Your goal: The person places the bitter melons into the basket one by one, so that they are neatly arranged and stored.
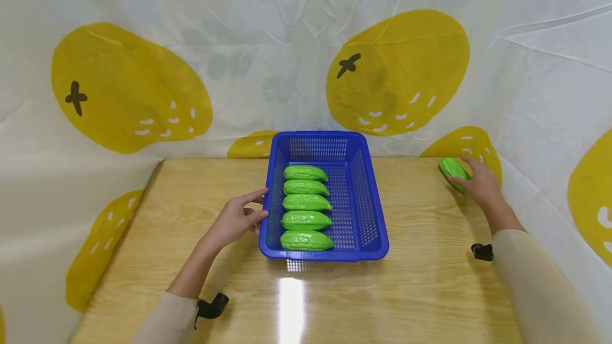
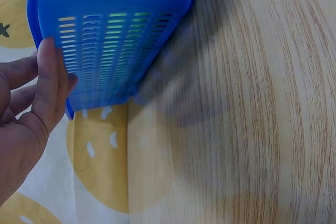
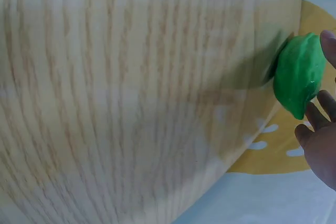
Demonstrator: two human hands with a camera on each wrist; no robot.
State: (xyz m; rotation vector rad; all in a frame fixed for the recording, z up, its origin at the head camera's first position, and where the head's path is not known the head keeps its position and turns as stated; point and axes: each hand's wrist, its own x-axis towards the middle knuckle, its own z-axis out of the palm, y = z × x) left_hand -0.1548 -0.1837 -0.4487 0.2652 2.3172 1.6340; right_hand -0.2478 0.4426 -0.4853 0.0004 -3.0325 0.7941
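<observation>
A blue plastic basket (image 1: 377, 227) stands on the wooden table, holding several glossy green bitter melons (image 1: 306, 203) in one column along its left side. My left hand (image 1: 239, 216) grips the basket's left rim. In the left wrist view, fingers (image 2: 47, 64) lie against the slotted outer wall (image 2: 113, 51). At the table's far right, my right hand (image 1: 480, 182) holds another bitter melon (image 1: 448, 168) between thumb and fingers. The right wrist view shows this melon (image 3: 299, 74) tilted beside the table edge, with fingertips at its pointed end.
A pale cloth (image 1: 268, 68) printed with large yellow fruit hangs behind and beside the wooden table (image 1: 421, 280). The basket's right half shows bare slotted floor (image 1: 341, 200). Black wrist mounts (image 1: 212, 306) sit at both sleeves.
</observation>
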